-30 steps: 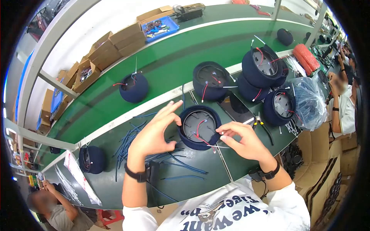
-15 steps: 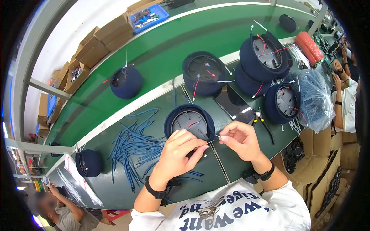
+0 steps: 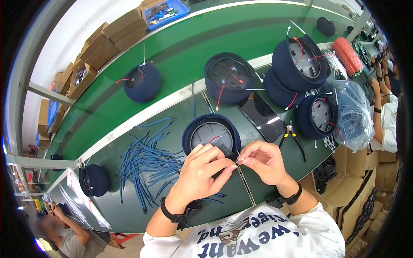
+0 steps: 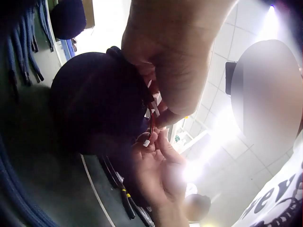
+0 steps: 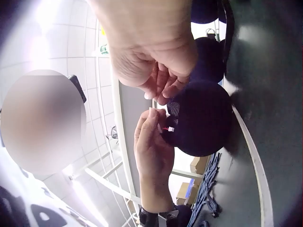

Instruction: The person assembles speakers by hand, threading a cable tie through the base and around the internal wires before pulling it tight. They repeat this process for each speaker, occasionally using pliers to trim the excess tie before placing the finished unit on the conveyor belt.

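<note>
A dark blue round cap-like piece (image 3: 187, 136) with a grey plastic inner frame (image 3: 211, 131) stands on the table before the person. At its near edge the left hand (image 3: 201, 174) and right hand (image 3: 264, 163) meet, fingertips almost touching. Each pinches part of a thin tie or cord at the rim; which part is too small to tell. In the left wrist view, a red wire with a white connector (image 4: 147, 143) hangs beside the fingers. The same connector (image 5: 171, 128) shows near the left hand (image 5: 154, 151) in the right wrist view.
Blue cords (image 3: 148, 165) lie left of the piece. Pliers (image 3: 293, 139) and a black glossy panel (image 3: 262, 118) are to the right. More dark round pieces (image 3: 228, 81) stand behind, beside a clear plastic bag (image 3: 355, 116). Another person (image 3: 71, 232) sits at lower left.
The left hand has come from the piece's left side to its near edge and now pinches there. The right hand has moved in to meet it. The piece has shifted slightly left in view.
</note>
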{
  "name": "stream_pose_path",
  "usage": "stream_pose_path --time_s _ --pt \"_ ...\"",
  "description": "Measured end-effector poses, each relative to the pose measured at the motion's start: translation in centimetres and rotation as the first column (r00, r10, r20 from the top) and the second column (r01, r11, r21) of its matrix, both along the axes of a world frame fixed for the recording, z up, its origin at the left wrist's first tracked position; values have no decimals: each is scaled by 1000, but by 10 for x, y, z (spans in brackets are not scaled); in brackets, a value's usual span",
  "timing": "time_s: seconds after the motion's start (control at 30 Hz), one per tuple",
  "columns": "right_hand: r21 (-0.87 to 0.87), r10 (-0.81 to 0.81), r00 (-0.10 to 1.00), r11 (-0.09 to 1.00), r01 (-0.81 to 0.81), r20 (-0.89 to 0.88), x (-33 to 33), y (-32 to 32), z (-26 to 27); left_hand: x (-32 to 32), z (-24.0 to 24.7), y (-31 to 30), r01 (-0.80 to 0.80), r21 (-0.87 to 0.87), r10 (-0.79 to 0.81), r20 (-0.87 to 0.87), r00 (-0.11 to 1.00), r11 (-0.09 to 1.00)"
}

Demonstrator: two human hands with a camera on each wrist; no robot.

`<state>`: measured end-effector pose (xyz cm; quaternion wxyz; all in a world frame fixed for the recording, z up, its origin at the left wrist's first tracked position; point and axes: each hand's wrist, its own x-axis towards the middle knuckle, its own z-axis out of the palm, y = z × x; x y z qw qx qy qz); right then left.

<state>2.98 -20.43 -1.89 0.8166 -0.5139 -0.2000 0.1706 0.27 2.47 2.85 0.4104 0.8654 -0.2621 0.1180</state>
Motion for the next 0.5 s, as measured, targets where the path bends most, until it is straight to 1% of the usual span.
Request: stream_pose_path --time_s 0.43,0.5 --pt "-7 20 1000 1000 -20 -10 -2 2 1 -1 1 1 5 5 -5 -8 1000 1000" --pt "14 26 999 1000 -25 -39 -3 1 2 -1 2 1 10 9 -10 -9 1000 1000"
